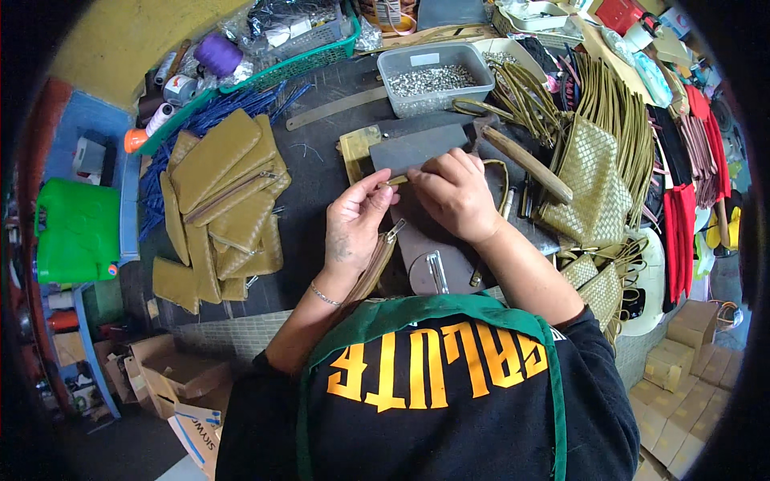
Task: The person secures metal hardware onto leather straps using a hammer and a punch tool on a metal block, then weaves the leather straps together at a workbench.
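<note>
A thin olive strap (399,181) is stretched between my two hands over the middle of the dark work table. My left hand (354,223) pinches its end between thumb and fingertips. The curled fingers of my right hand (455,192) grip the same strap; what else they may hold is hidden. Under my left wrist lies an olive pouch (375,268) with a metal zipper pull. Between my forearms a grey rounded slab (419,258) carries a small silver metal piece (437,272). Just beyond my hands is a dark grey rectangular block (421,147).
Olive pouches (233,176) are piled at left. A clear tub of small metal parts (437,84) and a metal ruler (337,108) lie beyond. At right are a wooden-handled hammer (528,164), a woven olive bag (589,180) and bundled straps (613,104). A green basket (305,62) holds supplies.
</note>
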Available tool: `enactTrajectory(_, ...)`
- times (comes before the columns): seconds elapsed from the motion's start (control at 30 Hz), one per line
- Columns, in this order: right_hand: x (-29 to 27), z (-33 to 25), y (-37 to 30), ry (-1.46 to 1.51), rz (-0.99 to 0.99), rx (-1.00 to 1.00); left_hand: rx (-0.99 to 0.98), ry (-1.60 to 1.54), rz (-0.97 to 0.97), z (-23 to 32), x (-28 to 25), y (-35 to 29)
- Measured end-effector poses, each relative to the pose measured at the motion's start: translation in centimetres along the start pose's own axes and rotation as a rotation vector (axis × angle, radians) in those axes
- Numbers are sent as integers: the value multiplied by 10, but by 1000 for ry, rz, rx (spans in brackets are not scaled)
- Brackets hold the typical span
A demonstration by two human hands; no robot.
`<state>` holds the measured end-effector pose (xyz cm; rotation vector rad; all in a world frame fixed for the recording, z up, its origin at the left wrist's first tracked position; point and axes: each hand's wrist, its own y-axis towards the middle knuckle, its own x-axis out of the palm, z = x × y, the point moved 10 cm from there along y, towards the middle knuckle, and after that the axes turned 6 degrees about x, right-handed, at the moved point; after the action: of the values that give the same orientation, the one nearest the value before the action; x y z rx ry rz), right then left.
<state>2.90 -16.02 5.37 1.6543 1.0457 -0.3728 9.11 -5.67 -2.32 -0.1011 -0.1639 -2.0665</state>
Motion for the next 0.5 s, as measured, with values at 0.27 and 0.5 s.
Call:
enactTrajectory(0.27, 0, -14, 6, 299, -1, -19, 373, 299, 51, 38, -3, -1)
enactTrajectory(0.5, 9, 4, 4, 512, 19, 100, 265, 158, 77, 24, -8, -1)
